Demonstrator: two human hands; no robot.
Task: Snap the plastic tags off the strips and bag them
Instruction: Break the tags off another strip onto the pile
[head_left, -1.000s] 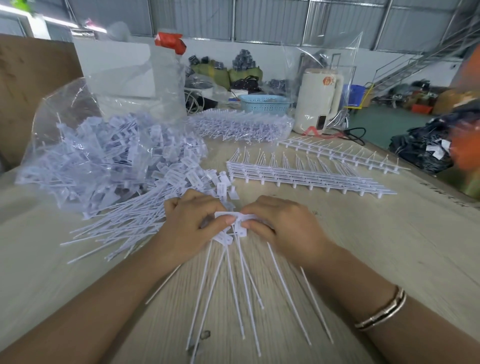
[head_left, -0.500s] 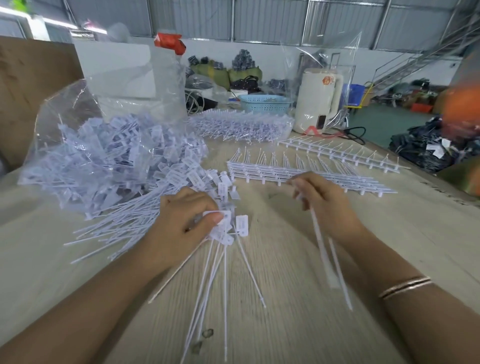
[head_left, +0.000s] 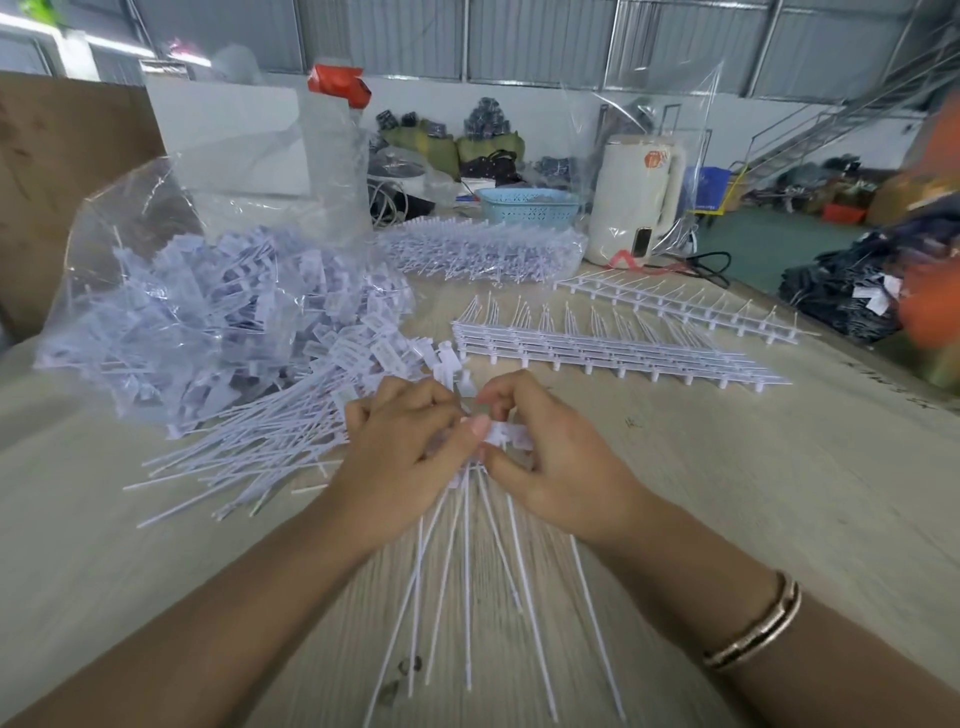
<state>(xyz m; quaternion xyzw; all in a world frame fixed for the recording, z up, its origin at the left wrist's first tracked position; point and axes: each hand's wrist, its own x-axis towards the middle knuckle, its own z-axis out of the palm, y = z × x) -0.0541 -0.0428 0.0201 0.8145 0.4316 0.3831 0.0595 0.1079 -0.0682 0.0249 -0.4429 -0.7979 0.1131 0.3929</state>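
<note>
Hands: both meet again at mid-table. Half a second ago my right hand (head_left: 558, 457) was out toward the far right with a loose tag; now it is back against my left hand (head_left: 410, 457).
Fingers: left thumb and fingers pinch the heads of the fanned bundle (head_left: 467, 561); right thumb and forefinger pinch the white tag head (head_left: 511, 434) sticking out between the hands. The other right fingers curl underneath — what they touch, I cannot tell.
Bundle: tails spread toward the near edge over the wooden table (head_left: 779, 493), heads gathered in the left grip.
Change: the trip out and back reads to me as one tag dealt with and the next one taken up — another snap looks due.
Strips: stack of unbroken strips (head_left: 613, 353) lies far right of the hands, a single strip (head_left: 685, 306) beyond it.
Bag: clear bag (head_left: 208, 312) of loose tags sits far left, mouth facing the hands; a pile of loose tags (head_left: 249, 452) spills out just left of my left hand.
Progress: mid-task by my guess — plenty of strips remain.
</note>
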